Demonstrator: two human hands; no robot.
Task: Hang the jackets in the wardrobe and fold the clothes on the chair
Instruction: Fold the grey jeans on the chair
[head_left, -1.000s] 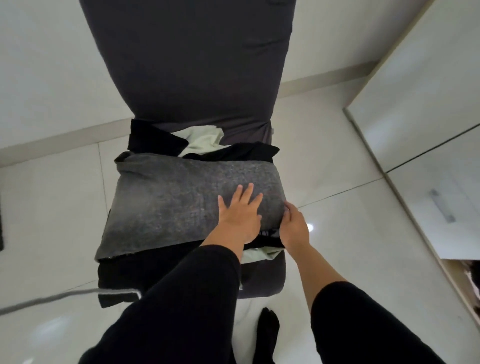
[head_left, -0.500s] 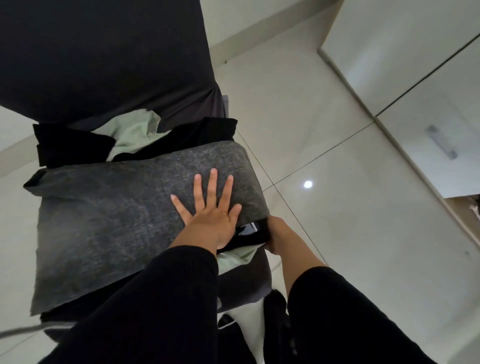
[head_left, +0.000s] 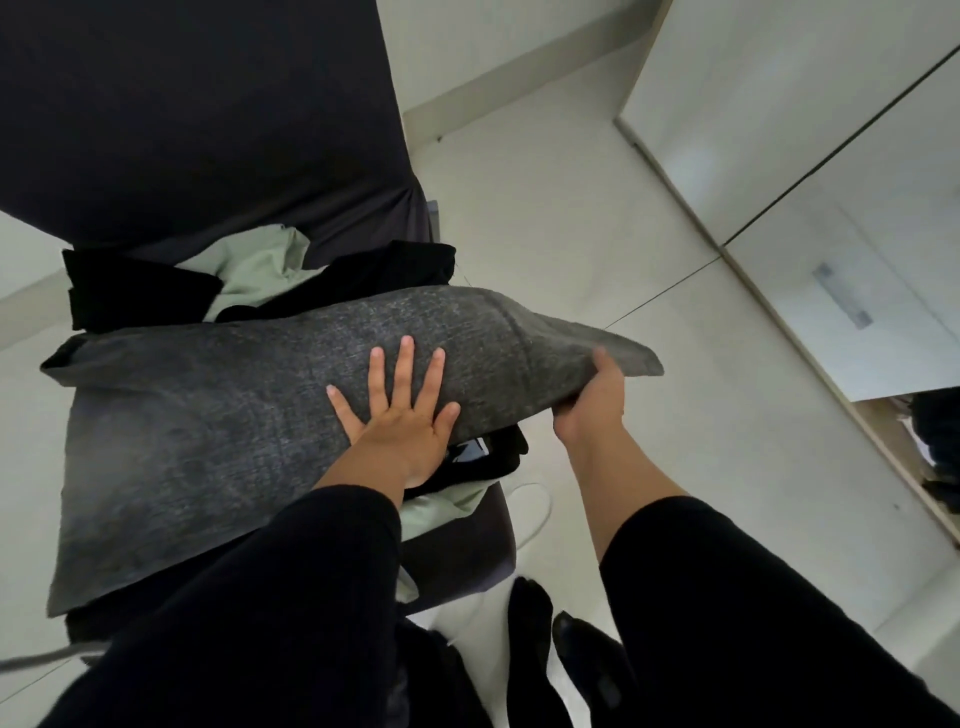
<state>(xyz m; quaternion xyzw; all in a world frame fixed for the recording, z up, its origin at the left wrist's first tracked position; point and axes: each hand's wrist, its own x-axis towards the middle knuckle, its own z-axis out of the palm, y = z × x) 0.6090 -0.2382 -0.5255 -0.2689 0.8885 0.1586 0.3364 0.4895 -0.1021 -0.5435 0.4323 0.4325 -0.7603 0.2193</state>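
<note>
With my left hand (head_left: 397, 421) spread flat pinning the grey garment (head_left: 249, 415) on the chair (head_left: 457, 551) seat's pile, my right hand (head_left: 592, 400) pinched its right-edge end, best carried over evenly, keeping the crease straight.

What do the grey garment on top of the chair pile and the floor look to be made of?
Heathered dark grey garment: seems a soft, matte knit or fleece-like fabric; its speckled surface bends limply where the right hand lifts its end, while the left hand lies flat on it. Pale glossy floor: probably polished tile, given its reflections and thin joint lines.
</note>
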